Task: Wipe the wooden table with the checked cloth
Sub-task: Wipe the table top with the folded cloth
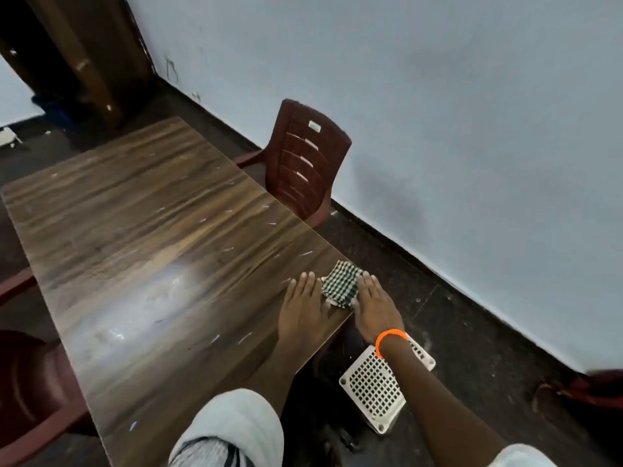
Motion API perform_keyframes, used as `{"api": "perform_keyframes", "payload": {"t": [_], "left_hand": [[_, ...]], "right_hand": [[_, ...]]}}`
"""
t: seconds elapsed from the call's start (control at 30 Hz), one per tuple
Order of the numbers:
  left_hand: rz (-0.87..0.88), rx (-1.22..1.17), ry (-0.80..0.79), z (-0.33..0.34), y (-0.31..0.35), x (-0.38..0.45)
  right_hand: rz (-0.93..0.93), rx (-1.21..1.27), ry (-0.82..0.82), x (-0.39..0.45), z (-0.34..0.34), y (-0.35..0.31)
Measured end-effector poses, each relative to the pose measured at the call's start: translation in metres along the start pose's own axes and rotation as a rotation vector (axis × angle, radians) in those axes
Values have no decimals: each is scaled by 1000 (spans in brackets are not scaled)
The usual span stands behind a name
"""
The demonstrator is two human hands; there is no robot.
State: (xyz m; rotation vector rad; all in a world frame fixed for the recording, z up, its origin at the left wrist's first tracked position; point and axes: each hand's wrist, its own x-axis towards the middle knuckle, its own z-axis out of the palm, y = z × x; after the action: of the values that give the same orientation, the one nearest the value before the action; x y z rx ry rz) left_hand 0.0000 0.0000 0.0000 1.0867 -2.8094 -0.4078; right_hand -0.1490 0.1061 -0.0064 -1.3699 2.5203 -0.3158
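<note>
1. Around you: a dark red plastic chair (305, 160) stands at the far side of the surface (141, 251), against the pale wall (438, 112). A white perforated panel (374, 389) lies on the dark floor (472, 332), partly under your right forearm. Another chair's edge (23, 382) shows at the lower left.
2. The checked cloth (340, 284) sits bunched on the surface at its right corner, near the edge.
3. Its long axis seems to run away from you, between both hands, though the crumpling blurs its outline.
4. Your left hand (303, 305) lies flat, fingers straight, touching the cloth's left side.
5. Your right hand (376, 306), with an orange band (387, 338) at the wrist, lies flat with straight fingers against the cloth's right side.
</note>
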Motion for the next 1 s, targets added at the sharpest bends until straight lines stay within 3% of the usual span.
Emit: {"api": "perform_keyframes", "payload": {"t": [0.17, 0.53, 1.0], "left_hand": [[-16, -91, -153, 54, -3, 29], [114, -173, -173, 114, -3, 100], [167, -163, -147, 129, 16, 86]], "right_hand": [[50, -2, -155, 27, 51, 24], [-66, -64, -148, 123, 87, 52], [274, 86, 24, 56, 116, 39]]}}
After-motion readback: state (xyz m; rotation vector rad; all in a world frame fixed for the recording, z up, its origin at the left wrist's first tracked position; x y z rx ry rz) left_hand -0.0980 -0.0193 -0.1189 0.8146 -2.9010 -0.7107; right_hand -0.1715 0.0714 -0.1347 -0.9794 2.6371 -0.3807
